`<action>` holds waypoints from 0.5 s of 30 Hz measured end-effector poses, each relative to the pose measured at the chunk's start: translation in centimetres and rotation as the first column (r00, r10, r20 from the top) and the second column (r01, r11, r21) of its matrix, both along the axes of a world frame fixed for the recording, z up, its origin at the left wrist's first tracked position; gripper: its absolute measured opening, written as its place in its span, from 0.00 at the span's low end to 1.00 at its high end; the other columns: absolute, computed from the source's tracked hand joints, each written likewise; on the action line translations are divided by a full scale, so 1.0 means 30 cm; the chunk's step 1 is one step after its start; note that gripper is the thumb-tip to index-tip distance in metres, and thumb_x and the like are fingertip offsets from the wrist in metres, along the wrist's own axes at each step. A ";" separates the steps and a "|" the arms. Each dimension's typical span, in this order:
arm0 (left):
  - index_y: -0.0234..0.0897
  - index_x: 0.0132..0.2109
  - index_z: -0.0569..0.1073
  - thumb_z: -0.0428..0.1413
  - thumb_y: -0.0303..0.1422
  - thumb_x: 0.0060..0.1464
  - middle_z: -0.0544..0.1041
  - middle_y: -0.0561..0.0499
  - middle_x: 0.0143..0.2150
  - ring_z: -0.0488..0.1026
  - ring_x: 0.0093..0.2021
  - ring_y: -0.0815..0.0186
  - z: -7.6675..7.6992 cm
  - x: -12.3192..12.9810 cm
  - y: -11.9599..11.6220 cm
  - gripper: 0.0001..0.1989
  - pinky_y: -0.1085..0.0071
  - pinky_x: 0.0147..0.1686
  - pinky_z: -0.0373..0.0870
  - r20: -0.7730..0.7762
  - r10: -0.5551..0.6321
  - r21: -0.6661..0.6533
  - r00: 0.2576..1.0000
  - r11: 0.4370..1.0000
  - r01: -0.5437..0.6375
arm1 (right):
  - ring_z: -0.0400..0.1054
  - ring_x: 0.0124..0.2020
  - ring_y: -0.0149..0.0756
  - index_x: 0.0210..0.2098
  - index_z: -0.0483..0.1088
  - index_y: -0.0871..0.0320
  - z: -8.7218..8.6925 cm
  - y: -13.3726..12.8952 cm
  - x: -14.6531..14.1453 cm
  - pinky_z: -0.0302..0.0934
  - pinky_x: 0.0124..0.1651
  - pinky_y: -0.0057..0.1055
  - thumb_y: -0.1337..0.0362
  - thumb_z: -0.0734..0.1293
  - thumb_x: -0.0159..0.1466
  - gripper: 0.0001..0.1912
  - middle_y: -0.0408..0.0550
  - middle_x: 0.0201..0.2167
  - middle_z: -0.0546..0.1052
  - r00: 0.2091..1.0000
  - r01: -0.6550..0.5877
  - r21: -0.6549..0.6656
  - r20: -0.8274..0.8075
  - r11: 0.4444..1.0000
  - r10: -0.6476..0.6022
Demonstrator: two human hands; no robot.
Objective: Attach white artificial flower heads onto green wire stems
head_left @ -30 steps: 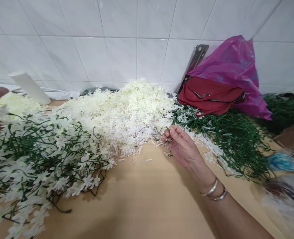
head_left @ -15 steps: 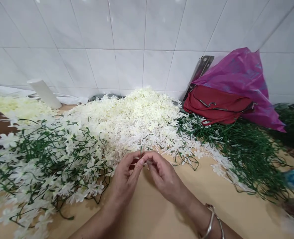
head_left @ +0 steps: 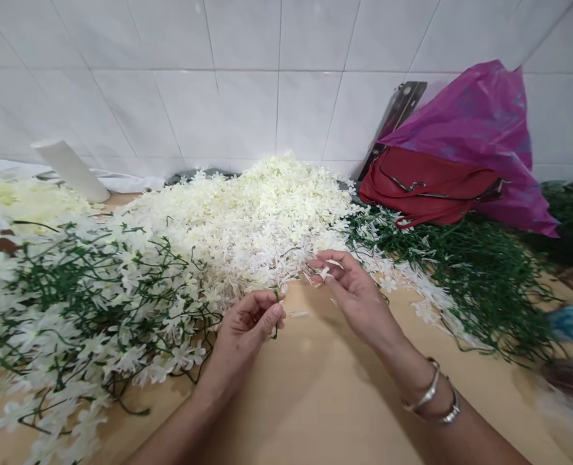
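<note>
My left hand is closed in a pinch on a green plastic flower stem, whose ends show above and below the fingers. Farther right and slightly higher, my right hand holds a small white artificial flower piece between thumb and fingers. Beyond both hands spreads a heap of loose white and cream petals. A small white sliver lies on the table between the hands. To the left lies a pile of white flowers on green stems.
Bare green stems are heaped on the right. Behind them a red handbag and a purple plastic bag lean by the tiled wall. A white roll stands tilted at the back left.
My hands were together and have moved apart. The right went right and away from me and now holds a white flower piece; the left keeps the green stem. The view tilted slightly down.
</note>
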State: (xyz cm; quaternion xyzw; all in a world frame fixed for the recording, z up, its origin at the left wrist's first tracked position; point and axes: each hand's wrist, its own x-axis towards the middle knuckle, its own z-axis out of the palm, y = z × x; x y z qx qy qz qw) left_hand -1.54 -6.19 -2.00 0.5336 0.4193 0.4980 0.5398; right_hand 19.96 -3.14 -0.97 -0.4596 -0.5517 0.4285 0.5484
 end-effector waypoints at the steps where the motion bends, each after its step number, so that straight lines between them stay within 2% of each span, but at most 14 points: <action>1: 0.39 0.42 0.80 0.64 0.43 0.61 0.78 0.52 0.31 0.74 0.31 0.66 -0.007 0.001 -0.004 0.12 0.73 0.32 0.71 -0.051 -0.054 0.014 0.997 0.998 0.055 | 0.78 0.50 0.40 0.52 0.68 0.50 -0.002 0.005 0.010 0.70 0.59 0.44 0.62 0.70 0.66 0.16 0.49 0.49 0.81 1.000 0.016 -0.026 0.014 1.000 -0.016; 4: 0.40 0.42 0.82 0.60 0.37 0.65 0.81 0.49 0.33 0.76 0.32 0.64 -0.034 0.005 -0.012 0.08 0.70 0.32 0.71 -0.325 -0.102 0.179 0.940 0.970 0.167 | 0.80 0.47 0.41 0.51 0.67 0.51 -0.008 0.008 0.015 0.69 0.58 0.44 0.62 0.69 0.66 0.14 0.48 0.42 0.83 0.997 0.042 -0.047 0.066 0.998 -0.038; 7: 0.42 0.44 0.82 0.57 0.31 0.66 0.83 0.48 0.38 0.79 0.37 0.62 -0.059 0.005 -0.017 0.09 0.68 0.38 0.74 -0.521 -0.068 0.353 0.851 0.891 0.287 | 0.80 0.53 0.43 0.49 0.66 0.51 -0.015 -0.001 -0.003 0.67 0.59 0.45 0.63 0.67 0.67 0.11 0.49 0.43 0.84 0.996 -0.002 -0.068 0.091 0.998 0.008; 9: 0.43 0.46 0.82 0.56 0.29 0.67 0.84 0.48 0.39 0.80 0.39 0.61 -0.068 0.006 -0.019 0.09 0.68 0.40 0.74 -0.559 -0.083 0.379 0.825 0.860 0.343 | 0.78 0.57 0.44 0.49 0.66 0.51 -0.019 -0.009 -0.013 0.67 0.60 0.45 0.64 0.66 0.67 0.11 0.50 0.46 0.84 0.994 -0.046 -0.089 0.090 0.995 0.054; 11: 0.42 0.47 0.81 0.56 0.29 0.66 0.83 0.47 0.41 0.79 0.38 0.62 -0.073 0.008 -0.021 0.09 0.68 0.39 0.74 -0.567 -0.086 0.382 0.819 0.854 0.354 | 0.76 0.60 0.42 0.50 0.67 0.51 -0.020 -0.013 -0.018 0.67 0.62 0.44 0.65 0.66 0.67 0.12 0.51 0.50 0.82 0.994 -0.074 -0.080 0.079 0.994 0.080; 13: 0.41 0.49 0.80 0.58 0.30 0.66 0.82 0.47 0.42 0.78 0.37 0.63 -0.077 0.013 -0.021 0.08 0.69 0.37 0.74 -0.550 -0.061 0.380 0.833 0.870 0.314 | 0.76 0.59 0.41 0.48 0.69 0.52 -0.021 -0.016 -0.019 0.66 0.64 0.43 0.67 0.67 0.66 0.11 0.51 0.52 0.80 0.994 -0.073 -0.042 0.085 0.996 0.076; 15: 0.41 0.52 0.78 0.58 0.32 0.66 0.81 0.48 0.42 0.78 0.36 0.64 -0.080 0.020 -0.021 0.09 0.70 0.35 0.73 -0.493 -0.020 0.350 0.870 0.911 0.220 | 0.76 0.55 0.40 0.45 0.73 0.53 -0.022 -0.019 -0.024 0.67 0.63 0.43 0.67 0.67 0.66 0.08 0.52 0.51 0.76 0.991 -0.054 -0.007 0.124 0.998 0.055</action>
